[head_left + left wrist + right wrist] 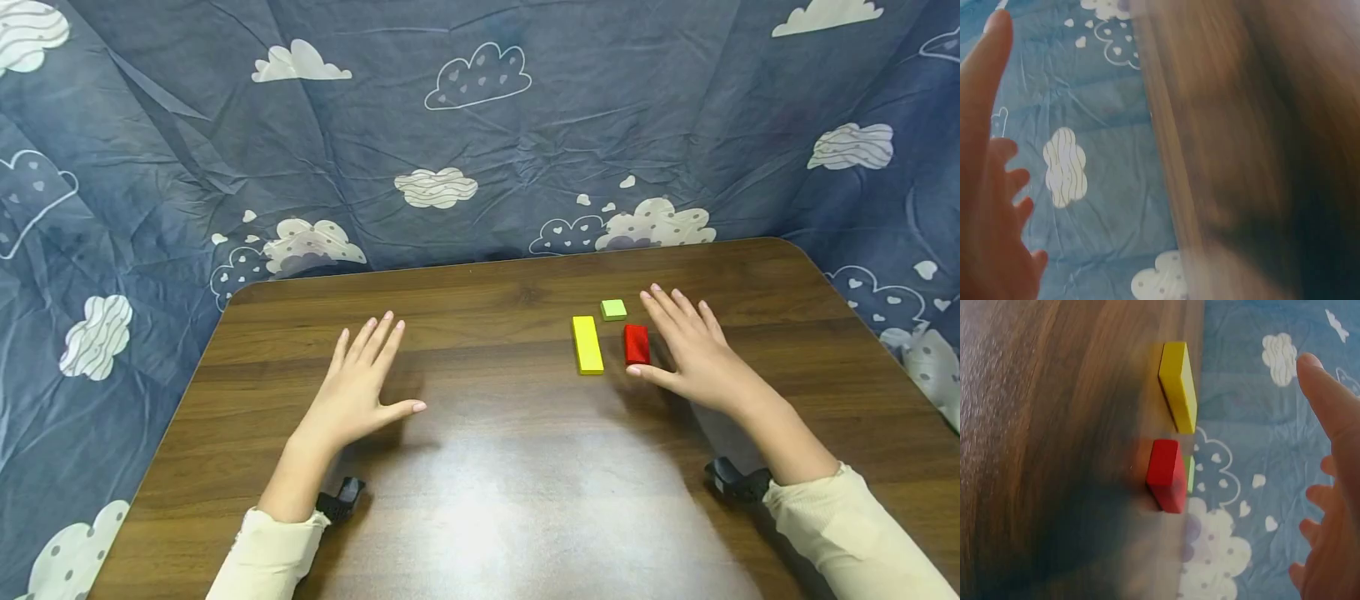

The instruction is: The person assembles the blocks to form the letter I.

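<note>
A long yellow block (588,345), a shorter red block (637,344) and a small light green block (613,310) lie apart on the table, right of its middle. My right hand (696,360) is held over the table just right of the red block, fingers straight and thumb spread, holding nothing. In the right wrist view the red block (1166,475) partly covers the green block (1189,474), and the yellow block (1178,387) lies beyond. My left hand (356,395) hovers above the left part of the table, fingers extended, with no object near it.
The dark brown wooden table (480,400) has rounded far corners and a bright glare at its front middle. A blue curtain (375,150) with white clouds hangs behind it and along both sides. Each wrist wears a black strap with a small camera.
</note>
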`<action>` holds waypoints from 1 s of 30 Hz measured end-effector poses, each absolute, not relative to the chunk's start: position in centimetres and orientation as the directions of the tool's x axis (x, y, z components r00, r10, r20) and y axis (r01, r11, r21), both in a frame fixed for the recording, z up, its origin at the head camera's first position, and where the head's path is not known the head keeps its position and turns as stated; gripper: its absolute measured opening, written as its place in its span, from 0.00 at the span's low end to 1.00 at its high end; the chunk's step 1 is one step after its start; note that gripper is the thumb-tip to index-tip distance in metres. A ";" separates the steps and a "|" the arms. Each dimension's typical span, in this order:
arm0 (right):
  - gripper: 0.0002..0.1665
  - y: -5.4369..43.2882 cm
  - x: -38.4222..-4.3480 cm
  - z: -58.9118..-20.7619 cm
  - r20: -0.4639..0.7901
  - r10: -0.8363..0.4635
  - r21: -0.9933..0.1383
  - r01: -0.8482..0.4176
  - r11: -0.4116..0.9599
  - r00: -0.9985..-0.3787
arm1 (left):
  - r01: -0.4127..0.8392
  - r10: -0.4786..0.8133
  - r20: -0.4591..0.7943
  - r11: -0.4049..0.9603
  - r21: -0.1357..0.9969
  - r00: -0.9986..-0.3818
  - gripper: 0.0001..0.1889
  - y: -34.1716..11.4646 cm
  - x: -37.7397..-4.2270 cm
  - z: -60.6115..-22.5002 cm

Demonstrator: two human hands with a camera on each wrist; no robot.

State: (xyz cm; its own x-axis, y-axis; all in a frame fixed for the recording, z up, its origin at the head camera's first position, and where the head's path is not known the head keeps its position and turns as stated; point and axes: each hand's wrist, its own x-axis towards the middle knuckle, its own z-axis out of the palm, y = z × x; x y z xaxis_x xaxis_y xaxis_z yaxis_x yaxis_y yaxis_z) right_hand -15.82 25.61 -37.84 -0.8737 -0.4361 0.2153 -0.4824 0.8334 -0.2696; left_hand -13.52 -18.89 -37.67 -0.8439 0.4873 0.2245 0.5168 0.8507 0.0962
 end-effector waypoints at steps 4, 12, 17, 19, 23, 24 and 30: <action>0.56 26.1 -16.3 -38.3 0.247 -0.432 -0.337 -0.495 0.801 -0.867 | 0.577 0.519 0.309 0.805 0.135 -0.797 0.56 -17.2 -14.3 -37.8; 0.55 26.5 -17.0 -39.4 0.242 -0.401 -0.490 -0.468 0.735 -0.884 | 0.653 0.548 0.398 0.729 0.204 -0.736 0.57 -13.5 -15.7 -38.5; 0.54 26.5 -17.3 -40.1 0.204 -0.368 -0.544 -0.418 0.728 -0.907 | 0.669 0.541 0.418 0.693 0.270 -0.730 0.59 -11.3 -16.3 -39.4; 0.53 26.6 -17.4 -40.5 0.193 -0.355 -0.553 -0.400 0.730 -0.915 | 0.670 0.536 0.420 0.678 0.303 -0.732 0.59 -10.4 -16.5 -39.8; 0.52 26.8 -17.7 -41.3 0.165 -0.335 -0.570 -0.367 0.735 -0.928 | 0.647 0.518 0.391 0.652 0.396 -0.761 0.59 -8.7 -16.8 -40.2; 0.52 26.8 -17.8 -41.5 0.159 -0.331 -0.575 -0.360 0.735 -0.930 | 0.637 0.513 0.379 0.646 0.420 -0.770 0.59 -8.3 -16.8 -40.2; 0.48 27.0 -18.0 -42.3 0.149 -0.309 -0.600 -0.335 0.727 -0.939 | 0.575 0.495 0.304 0.605 0.551 -0.814 0.58 -5.8 -17.3 -40.9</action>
State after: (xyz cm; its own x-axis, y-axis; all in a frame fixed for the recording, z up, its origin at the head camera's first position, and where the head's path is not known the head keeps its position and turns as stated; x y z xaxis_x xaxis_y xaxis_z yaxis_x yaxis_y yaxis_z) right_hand -17.99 26.96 -42.28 -0.9392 -0.3094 0.1490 -0.3346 0.7268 -0.5998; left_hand -17.35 -5.79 -40.93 -0.8136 0.4953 0.3045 0.5746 0.6053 0.5509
